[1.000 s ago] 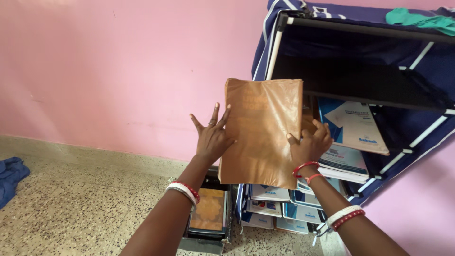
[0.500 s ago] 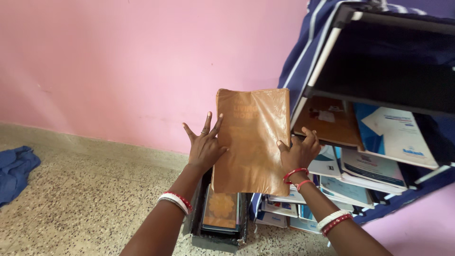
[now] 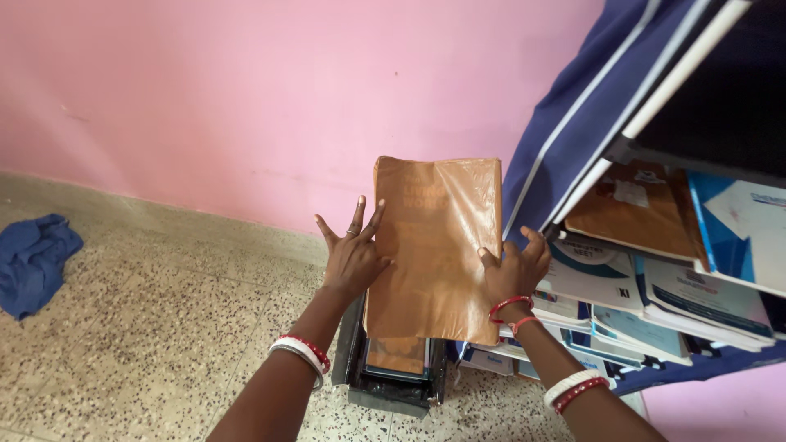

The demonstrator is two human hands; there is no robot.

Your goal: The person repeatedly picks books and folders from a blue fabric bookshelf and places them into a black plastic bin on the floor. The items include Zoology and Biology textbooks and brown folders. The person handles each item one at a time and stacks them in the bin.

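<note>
Against a pink wall [image 3: 246, 106], a brown-covered book [image 3: 434, 245] wrapped in shiny plastic is held upright in the air by two bare hands. The left hand [image 3: 352, 258] presses flat against the book's left edge, fingers spread wide and pointing up. The right hand [image 3: 512, 270] grips the lower right edge, fingers curled around it. Directly below the book, a dark box [image 3: 391, 381] on the speckled floor [image 3: 139, 327] holds more books, the top one brown. Just to the right stands a navy fabric shelf unit [image 3: 589, 115] with white piping, its shelf crammed with leaning blue-and-white booklets [image 3: 655, 295] and another brown book [image 3: 639, 209]. A blue cloth [image 3: 33, 258] lies well apart at far left.
</note>
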